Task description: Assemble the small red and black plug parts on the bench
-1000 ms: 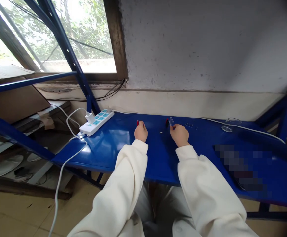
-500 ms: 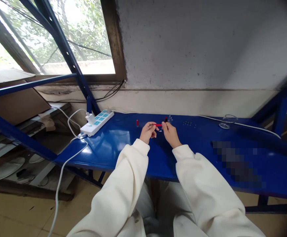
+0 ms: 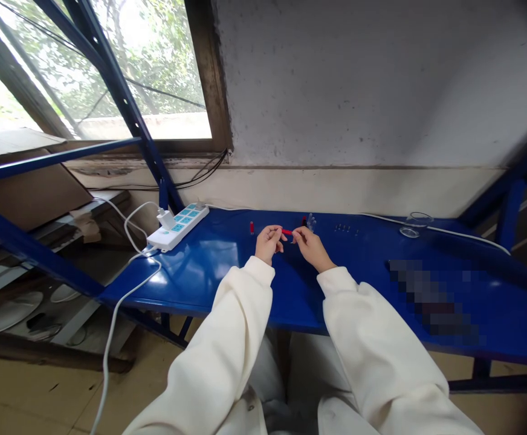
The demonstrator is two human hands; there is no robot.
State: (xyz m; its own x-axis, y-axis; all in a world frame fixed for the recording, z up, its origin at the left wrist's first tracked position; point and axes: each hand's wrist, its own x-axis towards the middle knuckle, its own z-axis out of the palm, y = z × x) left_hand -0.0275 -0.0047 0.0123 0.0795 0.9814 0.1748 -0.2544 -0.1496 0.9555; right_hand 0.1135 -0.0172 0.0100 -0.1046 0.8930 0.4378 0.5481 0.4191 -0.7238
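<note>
A slim red pen-like tube [image 3: 287, 232] lies level above the blue table, spanning the gap between my two hands. My left hand [image 3: 269, 243] pinches its left end between thumb and fingers. At its right end are the fingertips of my right hand [image 3: 309, 246], closed in a pinch. Behind the right hand stand small clear tubes [image 3: 311, 221] and a dark red piece [image 3: 304, 221], partly covered by the fingers. A short red cylinder [image 3: 251, 228] stands upright left of my hands.
A white power strip [image 3: 179, 226] with a plugged-in adapter sits at the table's left. Several tiny parts [image 3: 342, 228] lie right of my hands. A clear glass cup [image 3: 412, 229] is at the back right, near a white cable [image 3: 467, 237]. A pixelated dark object [image 3: 436, 302] lies front right.
My right hand has shifted slightly left along the red tube and its grip has changed, with the fingertips now at the tube's end. The left hand stays nearly in place.
</note>
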